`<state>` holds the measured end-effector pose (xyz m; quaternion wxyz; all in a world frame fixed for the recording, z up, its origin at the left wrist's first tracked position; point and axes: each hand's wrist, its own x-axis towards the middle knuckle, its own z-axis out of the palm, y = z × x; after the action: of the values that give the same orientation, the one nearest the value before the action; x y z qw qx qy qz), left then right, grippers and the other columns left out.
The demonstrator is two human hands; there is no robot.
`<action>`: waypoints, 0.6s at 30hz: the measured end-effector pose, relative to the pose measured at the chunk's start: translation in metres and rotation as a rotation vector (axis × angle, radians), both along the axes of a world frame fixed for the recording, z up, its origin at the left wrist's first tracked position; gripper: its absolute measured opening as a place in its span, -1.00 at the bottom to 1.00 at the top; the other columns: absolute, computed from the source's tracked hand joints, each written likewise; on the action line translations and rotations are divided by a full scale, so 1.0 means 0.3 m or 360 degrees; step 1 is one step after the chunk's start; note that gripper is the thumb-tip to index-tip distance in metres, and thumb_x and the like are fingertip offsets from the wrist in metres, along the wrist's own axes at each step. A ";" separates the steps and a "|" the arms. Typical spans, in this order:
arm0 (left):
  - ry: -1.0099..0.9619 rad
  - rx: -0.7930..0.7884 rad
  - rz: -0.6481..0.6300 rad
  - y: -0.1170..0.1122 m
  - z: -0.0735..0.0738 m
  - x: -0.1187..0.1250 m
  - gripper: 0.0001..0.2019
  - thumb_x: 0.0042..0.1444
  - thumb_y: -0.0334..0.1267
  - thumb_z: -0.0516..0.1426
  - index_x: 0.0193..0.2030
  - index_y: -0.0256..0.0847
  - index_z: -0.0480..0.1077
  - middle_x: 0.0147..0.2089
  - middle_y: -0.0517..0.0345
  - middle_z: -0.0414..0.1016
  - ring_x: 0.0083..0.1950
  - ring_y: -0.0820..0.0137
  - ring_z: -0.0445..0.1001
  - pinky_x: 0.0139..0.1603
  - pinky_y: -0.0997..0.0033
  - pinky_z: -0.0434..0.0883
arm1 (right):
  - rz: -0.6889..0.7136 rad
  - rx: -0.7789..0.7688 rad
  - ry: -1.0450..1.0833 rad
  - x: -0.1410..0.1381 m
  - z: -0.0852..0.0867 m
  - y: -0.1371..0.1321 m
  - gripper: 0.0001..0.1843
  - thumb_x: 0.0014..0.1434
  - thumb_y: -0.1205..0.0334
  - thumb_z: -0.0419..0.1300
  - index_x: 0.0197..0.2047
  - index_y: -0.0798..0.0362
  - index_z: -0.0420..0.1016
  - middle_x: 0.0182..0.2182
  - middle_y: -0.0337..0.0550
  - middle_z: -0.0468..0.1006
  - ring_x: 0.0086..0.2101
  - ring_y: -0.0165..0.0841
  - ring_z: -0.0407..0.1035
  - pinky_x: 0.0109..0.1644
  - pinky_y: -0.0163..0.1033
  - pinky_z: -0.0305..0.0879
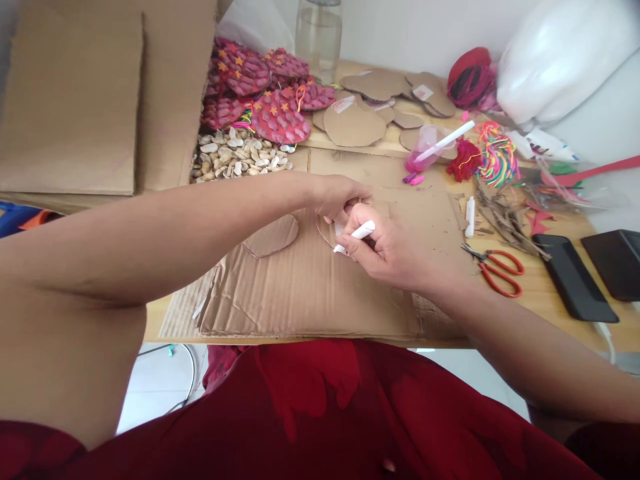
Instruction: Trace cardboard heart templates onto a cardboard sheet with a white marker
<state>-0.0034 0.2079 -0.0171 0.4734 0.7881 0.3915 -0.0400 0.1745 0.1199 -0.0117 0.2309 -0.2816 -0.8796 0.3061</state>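
My right hand (395, 250) is closed round a white pen (356, 235), its tip down on a large sheet of corrugated cardboard (310, 287). My left hand (340, 197) reaches across and presses its fingers on a small cardboard shape (327, 230) lying on the sheet, right beside the pen tip. A cut-out cardboard heart (273, 237) lies on the sheet to the left of both hands.
Red-handled scissors (495, 267) and a white pen cap (470, 217) lie right of the sheet. Farther back are pale seeds (237, 157), red decorated hearts (270, 93), plain cardboard cut-outs (375, 100), a glass jar (319, 37), coloured thread (493, 160), two dark phones (573, 277).
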 end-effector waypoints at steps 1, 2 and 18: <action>0.0040 0.0070 0.0011 -0.005 0.007 0.001 -0.54 -0.13 -0.23 0.24 -0.01 -0.08 0.39 -0.34 0.28 0.33 -0.28 0.41 0.34 -0.21 0.42 0.27 | 0.0001 -0.0017 -0.0030 0.011 0.006 -0.001 -0.81 0.36 0.18 0.14 -0.30 0.00 0.24 -0.46 -0.30 0.33 -0.45 -0.41 0.19 -0.35 -0.23 0.08; 0.0059 0.0117 0.0019 -0.008 0.012 0.002 -0.54 -0.14 -0.26 0.25 -0.02 -0.08 0.38 -0.35 0.30 0.33 -0.29 0.43 0.34 -0.22 0.43 0.27 | -0.0005 -0.0034 -0.0073 0.021 0.014 -0.003 -0.81 0.36 0.18 0.14 -0.29 0.00 0.25 -0.47 -0.30 0.33 -0.47 -0.42 0.19 -0.36 -0.24 0.06; -0.0037 0.0085 0.0024 -0.004 0.007 -0.001 -0.46 -0.24 -0.12 0.44 -0.14 -0.11 0.32 -0.43 0.36 0.23 -0.44 0.47 0.30 -0.33 0.43 0.26 | -0.0024 -0.0052 -0.0221 0.105 0.067 -0.014 -0.77 0.37 0.12 0.14 -0.32 -0.01 0.26 -0.60 -0.40 0.27 -0.59 -0.48 0.09 -0.47 -0.25 -0.05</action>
<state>-0.0037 0.2066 -0.0149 0.4570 0.7978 0.3929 -0.0169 0.2059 0.1156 0.0083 0.1670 -0.3126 -0.8862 0.2984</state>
